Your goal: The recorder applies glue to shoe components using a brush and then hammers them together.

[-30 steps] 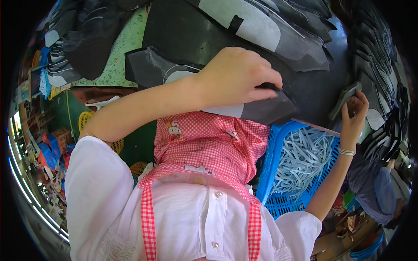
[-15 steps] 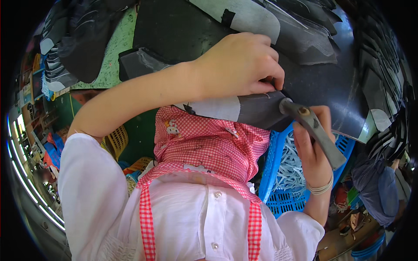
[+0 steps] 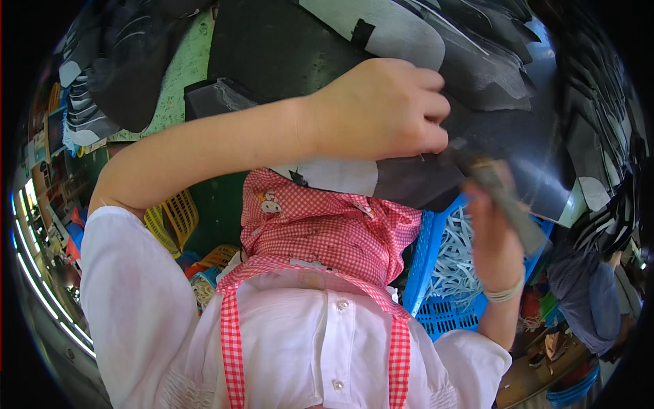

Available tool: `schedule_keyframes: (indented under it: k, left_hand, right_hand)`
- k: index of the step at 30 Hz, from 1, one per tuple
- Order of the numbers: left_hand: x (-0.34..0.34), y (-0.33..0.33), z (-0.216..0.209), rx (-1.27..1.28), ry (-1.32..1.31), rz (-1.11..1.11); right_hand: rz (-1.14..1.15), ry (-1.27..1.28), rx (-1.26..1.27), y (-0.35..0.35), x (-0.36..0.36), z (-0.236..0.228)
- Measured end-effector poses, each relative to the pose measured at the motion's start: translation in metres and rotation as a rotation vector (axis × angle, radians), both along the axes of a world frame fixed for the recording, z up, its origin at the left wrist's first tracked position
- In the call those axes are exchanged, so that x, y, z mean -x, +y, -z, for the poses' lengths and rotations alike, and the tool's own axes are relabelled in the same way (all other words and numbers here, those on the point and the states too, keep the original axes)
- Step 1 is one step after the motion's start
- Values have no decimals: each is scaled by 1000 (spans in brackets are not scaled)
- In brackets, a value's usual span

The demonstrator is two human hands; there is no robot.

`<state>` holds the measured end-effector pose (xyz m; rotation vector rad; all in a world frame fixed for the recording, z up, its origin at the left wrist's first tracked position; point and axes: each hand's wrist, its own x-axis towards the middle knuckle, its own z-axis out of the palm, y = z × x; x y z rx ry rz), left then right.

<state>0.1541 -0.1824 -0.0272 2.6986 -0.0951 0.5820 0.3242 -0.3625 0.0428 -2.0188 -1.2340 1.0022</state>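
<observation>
My left hand reaches across the work surface with its fingers curled and pressed together at the upper edge of a black-and-pale-grey flat piece, perhaps a shoe upper. That piece lies at the near edge of the black board, overhanging toward my lap. In my right hand is a hammer, smeared by motion. Its head is just right of my left fingertips, close to the piece's right end; whether it touches cannot be seen. What my left fingertips pinch is partly hidden.
More black-and-grey pieces lie beyond my left hand. Stacks of similar pieces stand at the left and the right. Below the board's right edge, a blue plastic basket holds pale strips. A yellow basket sits lower left.
My left hand has shifted slightly down, its fingers curled tighter. My right hand and the hammer have moved a little to the right and now look blurred.
</observation>
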Motion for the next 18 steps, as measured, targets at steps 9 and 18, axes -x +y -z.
schedule_keyframes:
  k: [9, 18]
  left_hand:
    - [19, -12, -9, 193, 39, -234]
    - [32, -13, -13, 131, 10, -230]
  right_hand:
    - [-176, -24, 27, 6, 4, -5]
    - [-393, -77, -33, 13, 6, 2]
